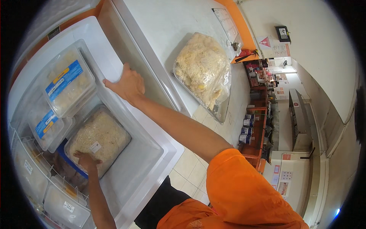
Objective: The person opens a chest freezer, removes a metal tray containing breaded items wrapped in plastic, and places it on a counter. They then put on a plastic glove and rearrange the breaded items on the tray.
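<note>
Freezer (162, 150), white; left pack (112, 126), pale beige with a white label (95, 147) (blue shows along its left side). Tubs (87, 70) at far left carry blue labels with yellow-orange stripes. Right bag (202, 61), cream flecked yellow. Near sleeve (244, 187), orange; cloth (160, 206), black. Floor (187, 164), cream tile grid.

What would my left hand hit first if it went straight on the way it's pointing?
Your left hand would first meet the clear pack of pale, crumbly food; its fingers look to be right at the surface, though depth is hard to judge.
</note>
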Motion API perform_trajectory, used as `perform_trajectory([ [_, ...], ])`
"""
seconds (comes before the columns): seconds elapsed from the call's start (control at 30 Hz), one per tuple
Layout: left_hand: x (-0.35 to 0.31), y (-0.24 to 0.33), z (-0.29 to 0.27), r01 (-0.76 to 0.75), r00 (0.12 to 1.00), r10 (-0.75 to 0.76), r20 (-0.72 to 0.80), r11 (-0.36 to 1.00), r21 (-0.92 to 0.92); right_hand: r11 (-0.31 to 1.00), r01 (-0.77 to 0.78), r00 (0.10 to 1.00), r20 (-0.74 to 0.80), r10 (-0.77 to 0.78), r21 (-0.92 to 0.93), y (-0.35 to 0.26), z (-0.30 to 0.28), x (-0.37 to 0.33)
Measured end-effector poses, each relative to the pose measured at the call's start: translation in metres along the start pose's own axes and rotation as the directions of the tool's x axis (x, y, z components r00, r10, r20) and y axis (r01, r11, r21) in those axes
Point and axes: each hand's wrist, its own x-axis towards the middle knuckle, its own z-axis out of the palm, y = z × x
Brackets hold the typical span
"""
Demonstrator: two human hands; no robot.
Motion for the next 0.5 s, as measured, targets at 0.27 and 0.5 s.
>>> perform_trajectory([
  [0.27, 0.0, 0.0013, 0.0004, 0.024, 1.0, -0.023, 0.005, 0.999, -0.047, 1.0, -0.023, 1.0, 0.022, 0.023, 0.012, -0.0016, -0.0036, -0.0014],
  [0.5, 0.0014, -0.0005, 0.0058, 0.011, 0.999, -0.015, -0.034, 0.995, -0.097, 0.999, -0.029, 0.999, 0.029, 0.028, 0.019, -0.0019, -0.0036, -0.0009],
])
